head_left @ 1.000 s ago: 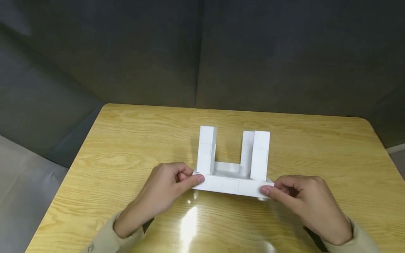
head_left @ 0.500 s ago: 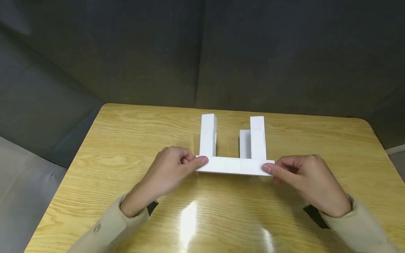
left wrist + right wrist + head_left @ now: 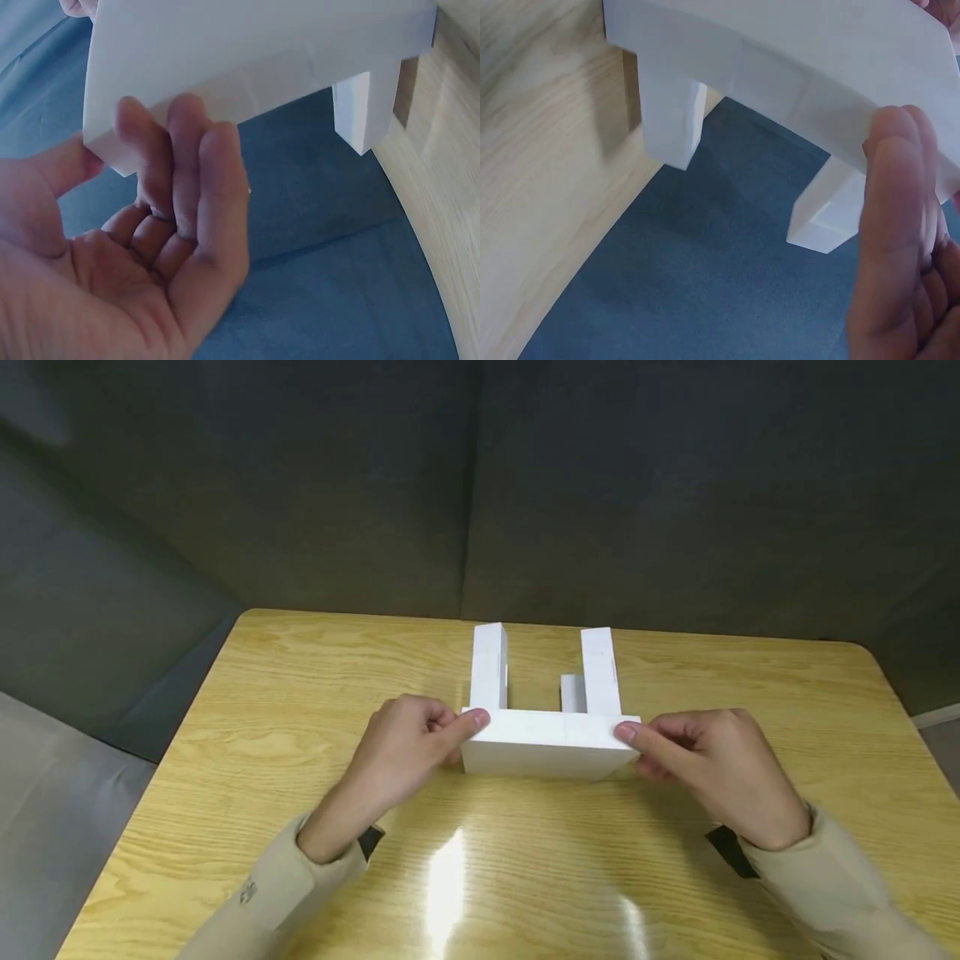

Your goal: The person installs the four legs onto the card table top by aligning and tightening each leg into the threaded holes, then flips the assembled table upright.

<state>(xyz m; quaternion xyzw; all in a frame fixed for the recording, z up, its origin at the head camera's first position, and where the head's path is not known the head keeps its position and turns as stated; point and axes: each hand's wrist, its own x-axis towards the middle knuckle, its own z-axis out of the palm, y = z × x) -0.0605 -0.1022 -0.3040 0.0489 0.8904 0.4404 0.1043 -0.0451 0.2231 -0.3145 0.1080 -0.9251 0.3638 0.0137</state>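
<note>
A white, table-shaped piece (image 3: 551,728) with a flat rectangular slab and square legs is tipped on its side, its legs pointing toward the far edge. My left hand (image 3: 397,756) pinches the slab's left corner, thumb on its long edge. At the opposite corner my right hand (image 3: 716,768) pinches it the same way. In the left wrist view, curled fingers (image 3: 217,172) rest along the slab (image 3: 225,45). The right wrist view shows two legs, one of them this leg (image 3: 671,120), near the wooden surface. Part of the legs is hidden behind the slab in the head view.
The wooden table (image 3: 300,660) lies under both hands, with glare near its front. Dark panels (image 3: 675,510) stand behind the table and at its left side. Beige sleeves (image 3: 262,893) cover both forearms.
Both hands have moved away from me, tipping the white piece over. Its legs now lean toward the back, and the slab's broad face has come into view.
</note>
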